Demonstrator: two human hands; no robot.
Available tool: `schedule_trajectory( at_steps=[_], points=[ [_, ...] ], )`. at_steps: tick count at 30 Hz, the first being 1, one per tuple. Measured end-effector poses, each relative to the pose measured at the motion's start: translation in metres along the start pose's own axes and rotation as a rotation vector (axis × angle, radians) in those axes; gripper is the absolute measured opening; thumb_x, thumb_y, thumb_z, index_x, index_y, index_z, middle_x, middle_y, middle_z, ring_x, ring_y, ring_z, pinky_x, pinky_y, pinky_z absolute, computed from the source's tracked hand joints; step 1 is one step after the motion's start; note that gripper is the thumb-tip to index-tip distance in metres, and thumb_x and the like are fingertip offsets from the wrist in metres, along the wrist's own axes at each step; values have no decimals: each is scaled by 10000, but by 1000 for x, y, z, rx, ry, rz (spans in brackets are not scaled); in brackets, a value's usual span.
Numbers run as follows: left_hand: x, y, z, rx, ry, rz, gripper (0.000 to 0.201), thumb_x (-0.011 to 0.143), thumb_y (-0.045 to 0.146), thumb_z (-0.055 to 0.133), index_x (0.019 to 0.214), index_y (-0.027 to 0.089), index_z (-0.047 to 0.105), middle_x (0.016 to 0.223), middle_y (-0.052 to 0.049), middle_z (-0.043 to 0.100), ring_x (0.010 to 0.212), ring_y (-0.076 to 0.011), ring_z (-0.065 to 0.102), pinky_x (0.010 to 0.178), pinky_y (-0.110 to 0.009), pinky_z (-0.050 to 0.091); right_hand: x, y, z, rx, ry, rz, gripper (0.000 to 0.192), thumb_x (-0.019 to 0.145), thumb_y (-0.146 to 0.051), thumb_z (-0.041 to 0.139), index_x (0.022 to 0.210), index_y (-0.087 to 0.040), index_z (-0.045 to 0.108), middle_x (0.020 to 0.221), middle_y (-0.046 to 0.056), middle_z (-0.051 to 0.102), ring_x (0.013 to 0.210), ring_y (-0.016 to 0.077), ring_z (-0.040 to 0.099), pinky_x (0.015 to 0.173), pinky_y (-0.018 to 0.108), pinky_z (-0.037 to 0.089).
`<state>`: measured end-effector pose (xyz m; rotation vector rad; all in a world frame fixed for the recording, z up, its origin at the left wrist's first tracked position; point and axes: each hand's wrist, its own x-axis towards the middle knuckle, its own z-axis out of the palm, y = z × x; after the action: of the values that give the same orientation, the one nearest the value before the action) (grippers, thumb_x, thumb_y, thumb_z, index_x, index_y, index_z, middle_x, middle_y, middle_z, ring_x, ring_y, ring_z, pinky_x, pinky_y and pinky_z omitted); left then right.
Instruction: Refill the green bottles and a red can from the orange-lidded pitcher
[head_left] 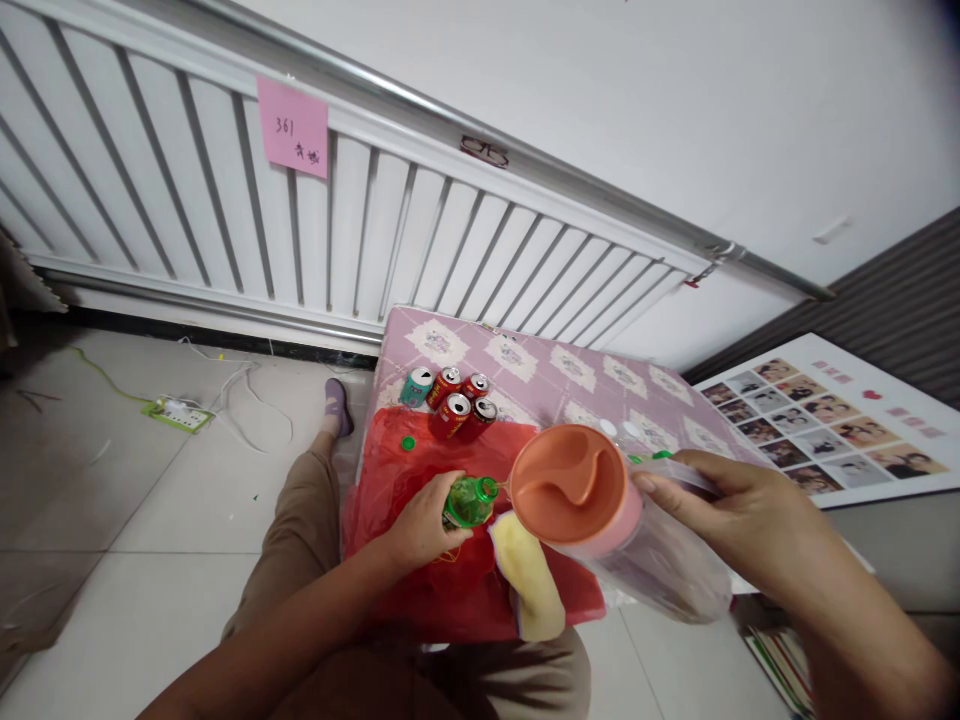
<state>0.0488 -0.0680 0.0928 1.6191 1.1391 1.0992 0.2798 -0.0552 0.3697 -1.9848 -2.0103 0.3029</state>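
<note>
Steadying green bottle (469,500), left hand (420,530) wrapped around it; right hand (720,500) clasps tilted jug (600,510), spout at bottle mouth.

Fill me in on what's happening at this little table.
A seated person grips a green bottle with the left hand; it stands open on a red bag spread over the table. The right hand holds a clear pitcher with an orange lid, tipped toward the bottle's mouth. A green cap, a yellow cloth and five opened cans lie nearby.
</note>
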Motion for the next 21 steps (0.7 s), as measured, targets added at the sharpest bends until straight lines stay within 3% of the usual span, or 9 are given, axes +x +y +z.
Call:
schedule_trajectory(
  at_steps=[10,21],
  points=[
    [0,3,-1,-20,-2,-31,787,668,170,783,1378,201,444,1374,-140,562,1277,-295,541,1113,-465,412,-1,-2,2,-8,47,-44,534,648,-717,634,698,-194,731,612,35,673,551,194,571,457,262,417],
    [0,1,0,12,-1,-3,779,681,181,768,1382,170,429,1374,-158,556,1283,-298,536,1116,-461,411,0,-2,3,21,21,10,537,624,-721,651,716,-197,726,644,38,688,588,199,579,481,265,428]
  ],
)
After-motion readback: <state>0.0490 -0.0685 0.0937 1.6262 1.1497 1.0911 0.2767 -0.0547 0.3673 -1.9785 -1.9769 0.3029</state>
